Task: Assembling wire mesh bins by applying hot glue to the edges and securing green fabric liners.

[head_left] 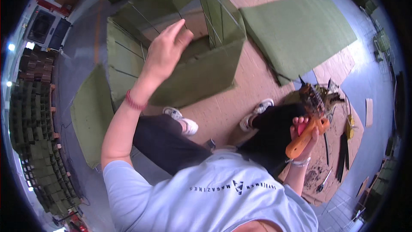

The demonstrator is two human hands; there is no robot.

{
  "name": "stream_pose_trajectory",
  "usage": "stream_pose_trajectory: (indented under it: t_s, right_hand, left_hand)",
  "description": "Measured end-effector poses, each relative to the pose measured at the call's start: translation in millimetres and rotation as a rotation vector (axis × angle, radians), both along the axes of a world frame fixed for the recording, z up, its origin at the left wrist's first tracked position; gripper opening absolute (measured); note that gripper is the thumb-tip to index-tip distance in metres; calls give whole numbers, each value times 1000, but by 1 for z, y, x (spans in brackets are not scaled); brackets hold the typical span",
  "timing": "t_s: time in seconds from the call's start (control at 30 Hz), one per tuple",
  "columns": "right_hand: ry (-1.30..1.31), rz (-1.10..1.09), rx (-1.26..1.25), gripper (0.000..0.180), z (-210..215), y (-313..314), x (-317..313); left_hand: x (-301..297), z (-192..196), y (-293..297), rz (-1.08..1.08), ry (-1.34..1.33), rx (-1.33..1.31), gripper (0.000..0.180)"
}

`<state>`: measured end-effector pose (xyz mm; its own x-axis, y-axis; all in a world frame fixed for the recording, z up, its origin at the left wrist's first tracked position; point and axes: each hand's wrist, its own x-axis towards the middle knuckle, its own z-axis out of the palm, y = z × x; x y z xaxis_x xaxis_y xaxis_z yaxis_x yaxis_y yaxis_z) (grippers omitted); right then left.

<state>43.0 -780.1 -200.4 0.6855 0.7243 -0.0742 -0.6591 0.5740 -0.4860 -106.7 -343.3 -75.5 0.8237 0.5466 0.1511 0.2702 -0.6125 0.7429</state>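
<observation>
My left hand (165, 50) is raised over a green fabric-covered box (184, 81), fingers stretched out with nothing seen in them. The box stands in front of my feet, with thin dark rods across its panels. Over at the right, my right hand (310, 147) grips an orange-handled tool (299, 143) with a red part by the fingers. Its front end meets a dark, spiky heap (315, 96), so where the tool stops is unclear; its exact kind cannot be made out.
A flat green panel (300, 32) lies at the far right, another green panel (91, 116) at the left. Cardboard (219, 116) lies under my shoes. Black strips (342, 159), a small hand tool (322, 183) and a yellow object (350, 127) lie right. Green stacks (36, 146) line the left.
</observation>
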Motion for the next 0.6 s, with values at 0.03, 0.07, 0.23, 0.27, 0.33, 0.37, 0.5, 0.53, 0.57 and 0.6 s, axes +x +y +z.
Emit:
stream_pose_trajectory:
  t_s: [0.03,0.07,0.23,0.27,0.33,0.37,0.5,0.53,0.57,0.6]
  right_hand:
    - [25,-9,-29,45,2,3,2]
    - [27,-45,-41,45,6,5,1]
    - [8,-25,27,45,6,15,1]
    - [-15,12,5,45,9,15,-1]
    - [-31,46,-23,45,7,13,-3]
    - [-48,34,-35,47,4,11,-3]
    - [-61,-1,-23,48,2,7,-5]
    - [-52,-12,-25,48,2,6,-5]
    - [-43,-3,-20,48,1,6,-6]
    - [-32,-1,-17,48,0,4,-6]
  left_hand:
    - [-2,-7,-20,-45,-32,378,69]
    - [-6,-17,-39,-94,-66,745,56]
    - [11,-43,-29,-1,-33,999,32]
    - [15,-42,-28,-4,-30,981,35]
    - [23,-40,-21,-14,-23,957,38]
    - [26,-38,-13,-5,-38,963,41]
    - [33,-14,17,11,22,865,26]
    - [32,-7,32,22,39,811,37]
    - [36,-3,44,30,50,753,48]
    - [46,3,42,6,-65,788,53]
